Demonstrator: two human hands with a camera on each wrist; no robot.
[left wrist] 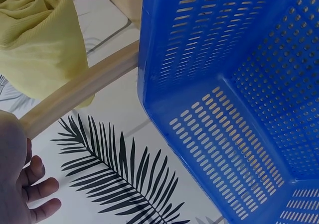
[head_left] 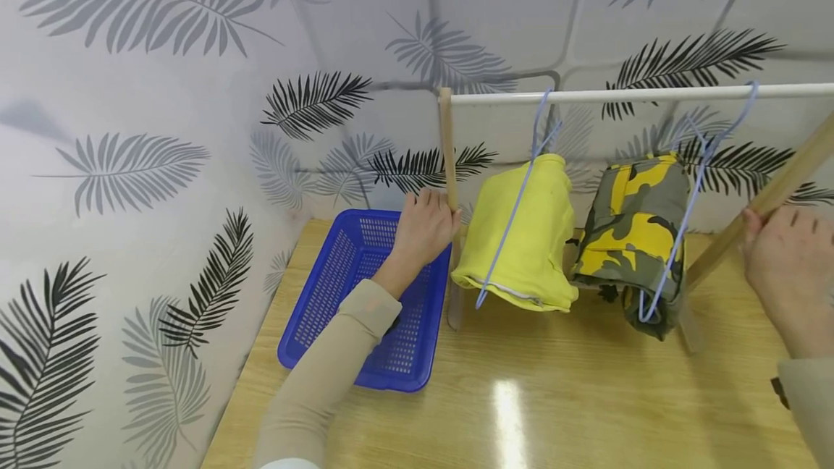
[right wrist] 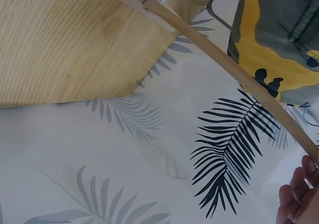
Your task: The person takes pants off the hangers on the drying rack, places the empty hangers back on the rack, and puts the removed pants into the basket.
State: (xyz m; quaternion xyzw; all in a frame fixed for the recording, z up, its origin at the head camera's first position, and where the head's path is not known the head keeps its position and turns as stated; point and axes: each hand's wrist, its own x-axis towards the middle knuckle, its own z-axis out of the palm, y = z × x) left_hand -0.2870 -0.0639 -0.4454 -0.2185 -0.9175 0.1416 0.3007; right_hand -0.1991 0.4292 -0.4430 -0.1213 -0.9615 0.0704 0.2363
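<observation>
A small clothes rack has a white rod (head_left: 625,95) between two wooden posts. My left hand (head_left: 425,229) grips the left wooden post (head_left: 448,158), above a blue plastic basket (head_left: 423,353). At the far right, my right hand (head_left: 791,266) holds the right wooden post (head_left: 791,168). From the rod hang two blue hangers, one with a folded yellow garment (head_left: 521,230), the other with a yellow and grey camouflage garment (head_left: 641,223). In the left wrist view the fingers (left wrist: 42,189) bend beside the post. Only fingertips (right wrist: 298,184) show by the post in the right wrist view.
The rack stands on a wooden table (head_left: 586,396) against a wall (head_left: 163,93) with a leaf pattern. A second patterned wall side runs along the table's left edge. Something dark, partly hidden by my left sleeve, lies in the basket.
</observation>
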